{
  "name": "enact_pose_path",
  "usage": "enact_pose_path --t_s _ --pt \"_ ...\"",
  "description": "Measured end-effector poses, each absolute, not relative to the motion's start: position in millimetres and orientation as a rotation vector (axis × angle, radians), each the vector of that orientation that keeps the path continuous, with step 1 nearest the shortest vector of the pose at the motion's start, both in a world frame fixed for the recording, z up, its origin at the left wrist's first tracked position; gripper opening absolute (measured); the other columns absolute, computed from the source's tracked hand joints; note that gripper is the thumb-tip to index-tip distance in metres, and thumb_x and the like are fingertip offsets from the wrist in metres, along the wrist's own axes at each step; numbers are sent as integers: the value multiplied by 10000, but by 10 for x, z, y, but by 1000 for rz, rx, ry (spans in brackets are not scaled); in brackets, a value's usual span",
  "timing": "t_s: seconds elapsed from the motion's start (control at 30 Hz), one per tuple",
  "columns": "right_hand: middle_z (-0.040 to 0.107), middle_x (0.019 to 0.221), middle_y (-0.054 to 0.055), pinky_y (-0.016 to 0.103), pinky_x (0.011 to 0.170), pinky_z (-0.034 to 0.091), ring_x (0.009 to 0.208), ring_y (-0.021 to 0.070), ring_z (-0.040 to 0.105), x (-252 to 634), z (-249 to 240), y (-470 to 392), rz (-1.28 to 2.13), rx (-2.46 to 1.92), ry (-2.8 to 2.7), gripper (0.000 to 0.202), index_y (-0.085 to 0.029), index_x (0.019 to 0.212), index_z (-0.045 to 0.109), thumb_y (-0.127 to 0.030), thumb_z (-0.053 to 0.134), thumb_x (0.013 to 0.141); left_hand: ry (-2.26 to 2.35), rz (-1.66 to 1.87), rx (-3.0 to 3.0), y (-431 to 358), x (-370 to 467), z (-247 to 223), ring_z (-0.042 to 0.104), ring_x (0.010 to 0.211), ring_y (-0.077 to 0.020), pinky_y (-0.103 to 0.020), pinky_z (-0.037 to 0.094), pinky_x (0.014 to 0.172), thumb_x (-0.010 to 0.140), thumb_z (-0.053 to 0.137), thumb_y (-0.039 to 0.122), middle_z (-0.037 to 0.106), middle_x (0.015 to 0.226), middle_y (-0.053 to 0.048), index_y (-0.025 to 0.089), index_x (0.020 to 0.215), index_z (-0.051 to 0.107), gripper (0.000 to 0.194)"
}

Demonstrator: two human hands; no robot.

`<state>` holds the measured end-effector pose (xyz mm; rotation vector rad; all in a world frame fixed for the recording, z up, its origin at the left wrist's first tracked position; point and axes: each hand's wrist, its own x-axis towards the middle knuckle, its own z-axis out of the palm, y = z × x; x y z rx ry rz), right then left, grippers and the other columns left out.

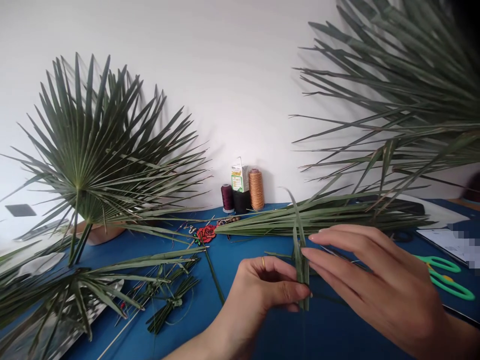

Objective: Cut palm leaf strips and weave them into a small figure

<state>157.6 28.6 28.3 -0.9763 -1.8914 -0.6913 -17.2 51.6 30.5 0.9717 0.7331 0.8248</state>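
Spreading beneath hands [258, 290], blue table [318, 330] meets white wall [240, 85].

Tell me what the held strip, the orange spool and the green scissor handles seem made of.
Held strip: probably palm leaf, fairly matte, given its flat green blade and tapering tip.
Orange spool: apparently wound thread, textured, from the strands crossing it; fibre unclear.
Scissor handles: likely smooth plastic, given their even bright green.

From the left hand [273, 292], room is left at 5 o'clock over blue tabletop [311, 335], and a narrower gap at 11. The way is blocked from 12 to 1 by a flat-lying palm leaf [318, 217], at 9 by a leaf bundle [174, 301], at 3 by the right hand [378, 275].
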Motion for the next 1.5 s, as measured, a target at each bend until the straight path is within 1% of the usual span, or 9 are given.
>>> enact_pose_path --t_s 0.17,0.53,0.83,0.93,1.03,1.13,1.23,1.33,1.5 --pt "667 958 72 317 860 457 952 200 581 1667 331 305 -841 -777 -2065 204 -154 951 668 -57 571 800 711 790 959 499 -169 342 536 511 -71 -183 422 524 480 817 160 620 542 9 113 597 642 216" --pt "707 1009 45 381 789 454 885 240 618 1686 274 128 -1006 -871 -2004 272 -229 1063 632 -204 416 900 704 763 942 490 -156 356 541 493 -76 -196 430 525 419 850 180 631 540 -1 106 590 641 280" --pt "688 885 142 406 682 463 816 305 632 1767 347 264 -1223 -931 -2085 235 -118 959 648 -119 436 857 702 901 1021 530 -156 288 510 519 -67 -186 385 546 456 832 148 608 535 24 129 586 638 234" --pt "679 855 104 366 671 467 798 260 637 1728 355 276 -1006 -1035 -2065 208 -130 975 616 -159 435 878 722 930 1074 528 -167 284 506 547 -72 -191 377 563 467 829 159 607 563 28 139 588 641 225" --pt "672 895 29 288 646 473 717 173 637 1642 337 253 -713 -1177 -1907 178 -220 1015 582 -209 466 879 725 951 1096 504 -170 315 470 551 -62 -184 356 552 465 831 165 575 551 44 140 573 641 221" --pt "675 798 -33 241 567 486 576 138 622 1577 330 219 -557 -1195 -1784 130 -290 930 573 -228 493 848 720 974 1106 470 -169 358 443 547 -54 -179 338 541 473 830 178 552 538 50 136 559 643 211" --pt "667 657 -65 209 484 503 474 132 616 1578 358 208 -290 -1247 -1716 106 -307 852 594 -236 556 784 726 986 1098 456 -169 387 442 542 -52 -180 334 540 475 831 188 561 540 49 135 557 646 209" --pt "695 636 -46 172 408 494 496 145 652 1600 420 222 264 -1252 -1728 77 -290 824 623 -280 555 789 742 969 1094 472 -169 389 461 552 -61 -185 342 547 455 836 181 582 551 41 135 565 648 222" --pt "660 554 4 246 517 532 535 180 640 1526 519 212 931 -1244 -1433 159 -218 751 656 -364 651 687 729 984 1088 522 -172 331 480 570 -68 -191 366 577 460 833 191 594 569 30 129 573 643 230"
